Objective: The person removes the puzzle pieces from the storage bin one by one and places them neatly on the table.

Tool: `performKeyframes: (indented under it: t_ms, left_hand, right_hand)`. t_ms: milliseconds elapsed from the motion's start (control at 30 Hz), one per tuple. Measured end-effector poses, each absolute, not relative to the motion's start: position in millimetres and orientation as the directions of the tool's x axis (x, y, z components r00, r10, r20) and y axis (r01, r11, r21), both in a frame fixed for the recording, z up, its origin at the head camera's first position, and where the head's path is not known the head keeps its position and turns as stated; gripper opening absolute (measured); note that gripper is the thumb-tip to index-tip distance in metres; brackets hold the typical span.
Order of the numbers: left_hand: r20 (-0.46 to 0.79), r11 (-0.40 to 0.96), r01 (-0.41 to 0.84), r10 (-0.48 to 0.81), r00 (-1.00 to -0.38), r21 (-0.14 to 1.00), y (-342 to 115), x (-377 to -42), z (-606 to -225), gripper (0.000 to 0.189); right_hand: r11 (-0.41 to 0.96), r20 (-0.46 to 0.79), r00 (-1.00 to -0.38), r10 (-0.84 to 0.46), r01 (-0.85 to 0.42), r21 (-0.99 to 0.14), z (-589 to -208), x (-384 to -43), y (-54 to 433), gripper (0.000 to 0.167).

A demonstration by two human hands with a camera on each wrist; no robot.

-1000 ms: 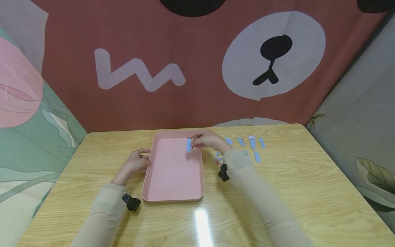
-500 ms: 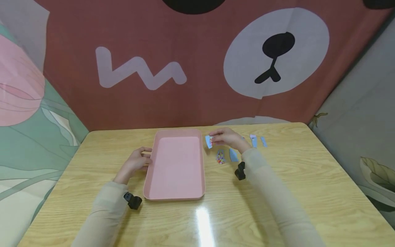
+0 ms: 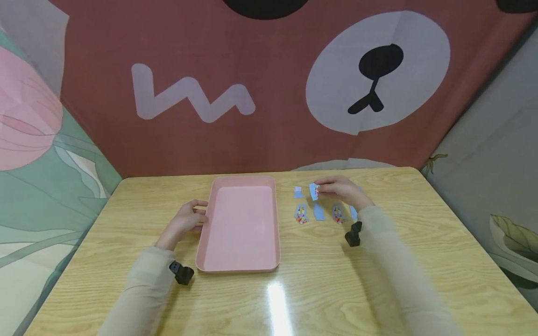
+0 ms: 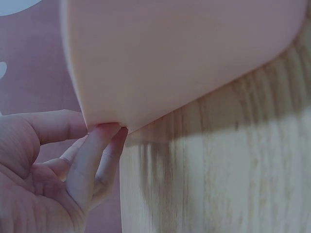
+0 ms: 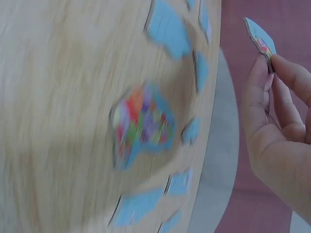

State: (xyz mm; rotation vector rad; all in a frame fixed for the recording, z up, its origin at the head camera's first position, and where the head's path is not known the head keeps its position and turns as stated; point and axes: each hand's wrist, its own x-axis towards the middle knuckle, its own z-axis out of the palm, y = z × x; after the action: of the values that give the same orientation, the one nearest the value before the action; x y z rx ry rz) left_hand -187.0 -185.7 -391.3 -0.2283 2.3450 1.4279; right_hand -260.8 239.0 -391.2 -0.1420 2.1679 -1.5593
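My right hand (image 3: 342, 189) pinches a flat blue puzzle piece (image 3: 314, 192) with a multicoloured end, raised above the far right of the table. In the right wrist view the piece (image 5: 260, 41) stands nearly upright between thumb and fingertips. Other puzzle pieces lie on the table below: a plain blue one (image 3: 318, 212), a blue-and-lilac one (image 3: 298, 192) and two multicoloured ones, one left (image 3: 300, 214) and one right (image 3: 338, 213). My left hand (image 3: 180, 224) holds the left side of a pink tray (image 3: 239, 228), fingertips against its rim and outer wall (image 4: 184, 53).
Further blue pieces (image 5: 180, 182) lie near the table's far edge, partly hidden by the right hand in the head view. A printed red cloth (image 3: 210, 149) hangs behind the wooden table (image 3: 319, 289). Black wrist cameras (image 3: 354, 234) sit on both cuffs.
My right hand has carried the pinched piece rightward from above the tray to above the loose pieces, uncovering some of those on the left. The left hand stays at the tray.
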Motion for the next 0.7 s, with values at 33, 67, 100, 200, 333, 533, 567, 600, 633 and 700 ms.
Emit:
performKeyframes:
  t_ms: [33, 67, 100, 200, 333, 533, 567, 600, 633, 700]
  left_hand:
    - [-0.403, 0.467, -0.331, 0.061, -0.913, 0.820, -185.6, -186.9, -391.0, 0.056]
    - [-0.403, 0.462, -0.331, 0.063, -0.913, 0.823, -185.4, -186.8, -391.0, 0.056]
    - [-0.403, 0.458, -0.331, 0.066, -0.913, 0.825, -185.4, -186.9, -390.9, 0.056]
    - [-0.405, 0.454, -0.332, 0.070, -0.912, 0.827, -185.8, -187.2, -391.1, 0.055]
    - [-0.408, 0.456, -0.333, 0.073, -0.910, 0.825, -186.4, -187.8, -391.7, 0.055]
    - [-0.409, 0.459, -0.334, 0.072, -0.910, 0.823, -187.0, -188.5, -392.1, 0.055]
    - [-0.410, 0.459, -0.335, 0.071, -0.909, 0.823, -187.2, -188.7, -392.1, 0.055]
    - [-0.411, 0.460, -0.336, 0.070, -0.909, 0.822, -187.2, -188.8, -392.1, 0.055]
    - [-0.412, 0.462, -0.337, 0.069, -0.908, 0.821, -187.3, -188.9, -392.0, 0.055]
    - [-0.413, 0.463, -0.338, 0.068, -0.908, 0.819, -187.4, -189.1, -392.1, 0.055]
  right_hand:
    - [0.354, -0.307, -0.888, -0.342, 0.181, -0.918, -391.0, -260.2, 243.6, 0.046]
    - [0.357, -0.311, -0.889, -0.336, 0.185, -0.916, -390.9, -259.6, 248.1, 0.046]
    - [0.358, -0.315, -0.889, -0.331, 0.191, -0.914, -391.2, -259.4, 252.7, 0.046]
    - [0.353, -0.328, -0.886, -0.327, 0.207, -0.912, -392.5, -258.8, 265.9, 0.048]
    - [0.356, -0.347, -0.882, -0.318, 0.228, -0.906, -392.7, -256.4, 282.2, 0.051]
    - [0.358, -0.355, -0.882, -0.310, 0.238, -0.903, -392.7, -251.9, 303.7, 0.056]
    - [0.351, -0.355, -0.881, -0.313, 0.240, -0.905, -393.3, -251.2, 307.0, 0.057]
    - [0.351, -0.353, -0.881, -0.315, 0.238, -0.906, -394.0, -250.5, 310.4, 0.056]
    - [0.349, -0.351, -0.882, -0.314, 0.237, -0.907, -394.9, -249.9, 313.6, 0.056]
    - [0.349, -0.346, -0.886, -0.309, 0.233, -0.908, -396.8, -248.7, 319.9, 0.056]
